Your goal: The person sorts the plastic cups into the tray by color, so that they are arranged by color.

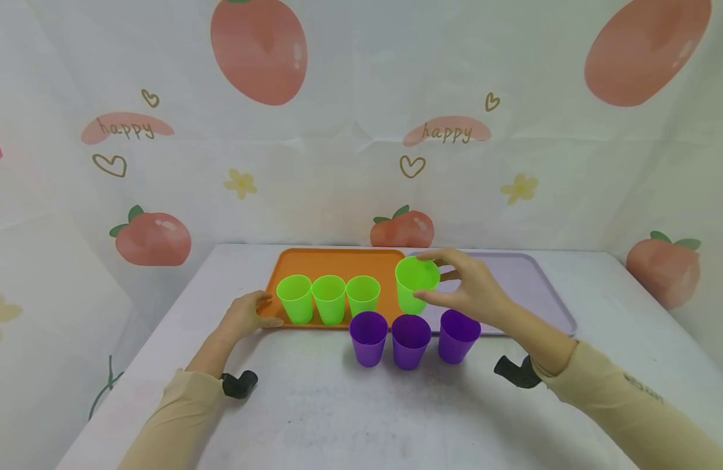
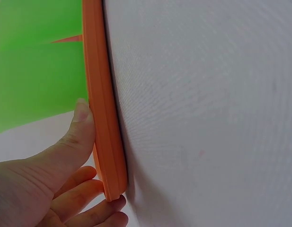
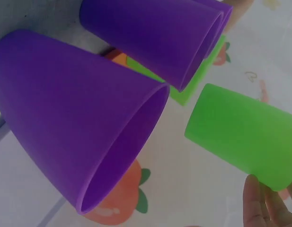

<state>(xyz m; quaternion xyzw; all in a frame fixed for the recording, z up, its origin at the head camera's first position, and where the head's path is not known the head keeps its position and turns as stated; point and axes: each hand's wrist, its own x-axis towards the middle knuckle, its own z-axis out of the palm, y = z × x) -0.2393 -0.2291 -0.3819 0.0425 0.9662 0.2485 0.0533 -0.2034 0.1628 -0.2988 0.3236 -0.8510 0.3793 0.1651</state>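
A bright green cup [image 1: 405,287] is held up off the table by my right hand [image 1: 475,287], thumb on its near side and fingers on its far rim. In the right wrist view, this green cup [image 3: 240,135] has fingertips at its rim. Three more green cups stand in a row on the orange tray [image 1: 337,259], the leftmost green cup [image 1: 295,301] being closest to my left hand [image 1: 246,314]. That hand holds the tray's front left corner. In the left wrist view, the thumb lies along the orange rim [image 2: 99,94] and the fingers curl at the corner.
Three purple cups stand on the near side of the trays: the left purple cup [image 1: 369,343], the middle purple cup [image 1: 409,346] and the right purple cup [image 1: 457,339]. A lavender tray [image 1: 520,287] lies right of the orange one. Behind hangs a fruit-print cloth [image 1: 337,183].
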